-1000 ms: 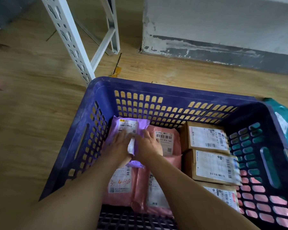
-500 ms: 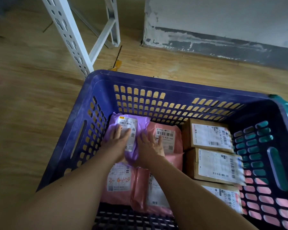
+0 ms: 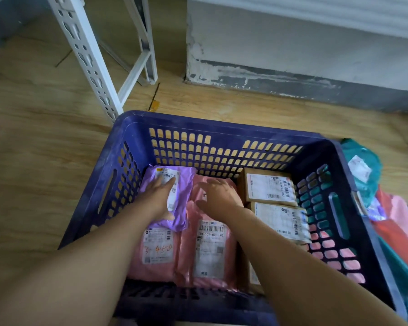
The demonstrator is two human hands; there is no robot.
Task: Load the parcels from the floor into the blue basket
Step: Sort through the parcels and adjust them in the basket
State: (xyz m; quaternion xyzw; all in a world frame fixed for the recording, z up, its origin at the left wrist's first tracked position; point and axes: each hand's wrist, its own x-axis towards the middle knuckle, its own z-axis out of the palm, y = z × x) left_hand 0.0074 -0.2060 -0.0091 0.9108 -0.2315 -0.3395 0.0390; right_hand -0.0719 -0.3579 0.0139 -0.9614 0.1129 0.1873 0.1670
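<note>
Dim, flat indoor light with cool blue-purple cast. Brightest area: pale wall [image 3: 292,36] at top of frame. Shadows soft; basket [image 3: 222,124] interior dark at bottom centre. Mild glare on white labels of purple parcel [image 3: 184,196] and boxes [image 3: 269,187]. Right hand [image 3: 218,196] motion-blurred, left hand [image 3: 159,196] sharper. Wide-angle bending of shelf leg [image 3: 85,50], upper left. Frame edges soft, smeared.

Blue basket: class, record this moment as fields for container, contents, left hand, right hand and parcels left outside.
container: blue basket on wooden floor
contents: purple mailer, pink mailers, cardboard boxes
left hand: flat on purple mailer
right hand: open, over a pink mailer
outside: teal and pink parcels right of basket
</note>
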